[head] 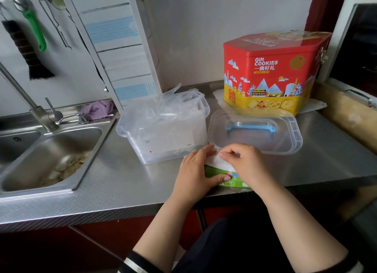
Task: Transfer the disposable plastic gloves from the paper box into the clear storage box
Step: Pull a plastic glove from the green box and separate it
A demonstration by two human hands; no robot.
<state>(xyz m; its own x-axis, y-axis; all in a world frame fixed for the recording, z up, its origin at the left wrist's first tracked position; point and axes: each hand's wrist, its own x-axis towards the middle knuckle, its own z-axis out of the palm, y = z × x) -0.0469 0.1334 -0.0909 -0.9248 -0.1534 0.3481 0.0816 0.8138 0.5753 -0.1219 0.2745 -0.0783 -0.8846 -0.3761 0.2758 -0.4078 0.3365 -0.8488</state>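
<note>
Stainless countertop point(126, 170) is running across my view, with a sink point(51, 152) sitting to the left and a red cookie tin point(271, 72) standing at the back right. I am watching both hands working at the green paper box point(224, 175), which is lying at the counter's near edge, directly in front of me. My left hand point(195, 170) is bracing the box, fingers laid fairly straight along its left end and the thumb pressing on its top. My right hand point(242, 162) is curling its fingertips onto the whitish gloves point(217, 162) showing at the box opening (a pinch, as far as I can judge).

What the coming lift is turning on, I reckon: the clear storage box point(163, 134) is standing up and to the left of the hands, just beyond the paper box and nearly touching it, already holding a heap of crumpled plastic. Its long axis is running left to right. The left hand is sitting nearer it, yet the right is the one gripping.

Its lid point(285, 134) is lying upturned to the right. Both hands are hiding most of the paper box, so I cannot tell how many gloves are remaining inside.
</note>
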